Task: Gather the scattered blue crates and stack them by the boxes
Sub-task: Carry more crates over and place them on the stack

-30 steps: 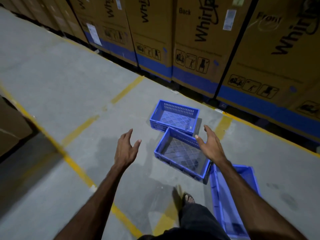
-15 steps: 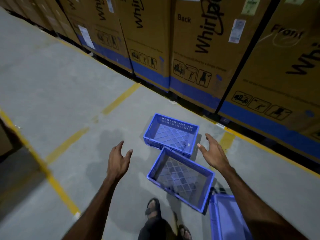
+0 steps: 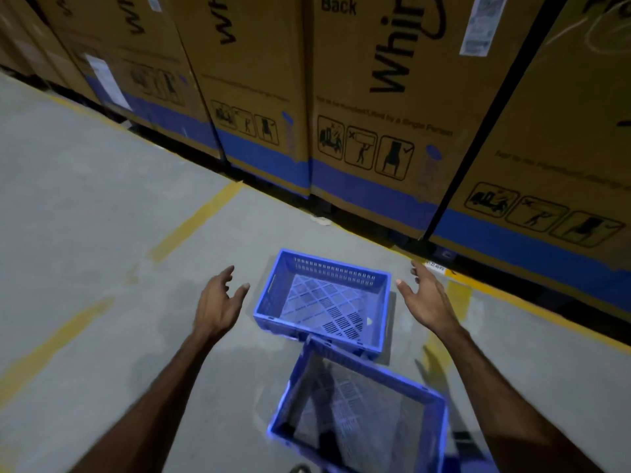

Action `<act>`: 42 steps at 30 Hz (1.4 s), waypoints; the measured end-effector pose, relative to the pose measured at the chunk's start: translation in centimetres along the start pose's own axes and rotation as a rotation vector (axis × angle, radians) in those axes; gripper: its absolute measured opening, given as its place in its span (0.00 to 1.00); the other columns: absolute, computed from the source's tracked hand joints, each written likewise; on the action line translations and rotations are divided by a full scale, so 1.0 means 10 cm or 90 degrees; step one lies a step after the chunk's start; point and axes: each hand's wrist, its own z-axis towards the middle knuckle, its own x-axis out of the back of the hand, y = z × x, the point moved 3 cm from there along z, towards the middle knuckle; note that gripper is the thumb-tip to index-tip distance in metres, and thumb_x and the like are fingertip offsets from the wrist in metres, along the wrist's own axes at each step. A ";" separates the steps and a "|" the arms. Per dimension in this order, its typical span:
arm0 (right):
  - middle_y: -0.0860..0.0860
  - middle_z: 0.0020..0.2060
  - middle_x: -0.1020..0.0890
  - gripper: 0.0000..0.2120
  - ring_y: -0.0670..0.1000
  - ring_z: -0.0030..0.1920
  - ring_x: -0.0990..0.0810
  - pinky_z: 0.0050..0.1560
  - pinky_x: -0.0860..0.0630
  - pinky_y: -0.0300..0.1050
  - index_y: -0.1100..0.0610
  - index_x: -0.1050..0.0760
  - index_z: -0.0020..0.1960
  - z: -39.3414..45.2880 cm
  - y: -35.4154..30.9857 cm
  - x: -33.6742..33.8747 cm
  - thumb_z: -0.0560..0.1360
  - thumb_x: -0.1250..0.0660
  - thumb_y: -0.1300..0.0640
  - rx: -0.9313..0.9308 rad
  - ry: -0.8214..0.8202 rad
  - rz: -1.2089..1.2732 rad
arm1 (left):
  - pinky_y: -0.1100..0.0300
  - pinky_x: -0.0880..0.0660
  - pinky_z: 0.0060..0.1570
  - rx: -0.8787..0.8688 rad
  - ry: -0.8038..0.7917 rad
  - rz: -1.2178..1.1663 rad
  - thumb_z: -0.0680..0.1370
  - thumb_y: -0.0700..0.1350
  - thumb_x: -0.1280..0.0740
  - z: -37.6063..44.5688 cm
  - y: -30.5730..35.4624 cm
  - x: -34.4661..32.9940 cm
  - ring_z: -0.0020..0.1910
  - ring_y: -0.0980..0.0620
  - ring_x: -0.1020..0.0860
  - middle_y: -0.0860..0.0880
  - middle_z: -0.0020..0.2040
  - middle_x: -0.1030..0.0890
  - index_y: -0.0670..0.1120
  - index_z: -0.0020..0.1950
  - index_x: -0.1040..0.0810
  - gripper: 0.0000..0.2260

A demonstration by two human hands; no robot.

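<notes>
Hands empty, fingers spread. Left hand (image 3: 218,303) at 9 o'clock of far crate (image 3: 324,302), just beside its left wall, not touching. Far crate upright on floor (image 3: 102,233), centre frame, near boxes (image 3: 392,114) at 12. Near crate (image 3: 362,414) at 6 o'clock of it, corner touching or overlapping its front rim. Right hand (image 3: 426,302) at 3 o'clock, apart from wall. Crate likely light, stiff plastic, lattice base; best taken at slots in short end walls.

Dim grey concrete floor (image 3: 102,206) (yellow lines (image 3: 196,220) painted across).
</notes>
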 end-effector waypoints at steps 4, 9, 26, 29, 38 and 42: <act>0.53 0.74 0.27 0.33 0.57 0.71 0.26 0.68 0.27 0.57 0.52 0.40 0.81 0.48 0.55 -0.54 0.81 0.35 0.41 -0.001 0.022 -0.001 | 0.48 0.25 0.58 -0.046 0.003 0.031 0.80 0.51 0.29 0.47 -0.47 -0.62 0.58 0.40 0.19 0.40 0.67 0.21 0.44 0.78 0.29 0.28; 0.55 0.74 0.27 0.33 0.57 0.70 0.25 0.66 0.26 0.56 0.53 0.40 0.81 0.90 1.28 -1.25 0.81 0.35 0.43 -0.015 0.034 0.011 | 0.48 0.25 0.57 -0.077 -0.003 0.059 0.80 0.52 0.29 0.91 -1.15 -1.38 0.56 0.41 0.18 0.40 0.66 0.21 0.44 0.77 0.28 0.27; 0.58 0.66 0.20 0.33 0.62 0.63 0.20 0.60 0.21 0.57 0.56 0.33 0.76 1.43 3.06 -2.93 0.79 0.37 0.37 -0.114 -0.034 -0.082 | 0.45 0.25 0.60 -0.062 -0.041 0.197 0.77 0.53 0.28 1.76 -2.85 -3.05 0.58 0.32 0.21 0.34 0.56 0.19 0.38 0.68 0.22 0.25; 0.59 0.64 0.18 0.29 0.61 0.61 0.19 0.57 0.22 0.52 0.59 0.26 0.71 1.38 3.11 -3.00 0.82 0.40 0.37 -0.133 -0.044 -0.103 | 0.43 0.25 0.62 -0.045 -0.023 0.232 0.76 0.48 0.25 1.85 -2.85 -3.06 0.58 0.29 0.22 0.31 0.57 0.21 0.37 0.69 0.22 0.25; 0.57 0.49 0.16 0.22 0.61 0.48 0.17 0.49 0.19 0.53 0.56 0.23 0.57 1.48 3.18 -3.16 0.80 0.37 0.37 -0.123 -0.042 -0.080 | 0.45 0.23 0.55 0.016 -0.031 0.206 0.75 0.47 0.26 1.98 -3.01 -3.07 0.56 0.32 0.19 0.34 0.55 0.17 0.37 0.64 0.20 0.21; 0.58 0.48 0.19 0.16 0.61 0.48 0.19 0.44 0.27 0.48 0.60 0.25 0.54 1.49 3.16 -3.20 0.81 0.35 0.46 -0.131 -0.018 -0.081 | 0.47 0.23 0.50 0.038 -0.017 0.156 0.73 0.40 0.27 1.99 -2.98 -3.02 0.52 0.33 0.18 0.35 0.48 0.16 0.38 0.56 0.18 0.13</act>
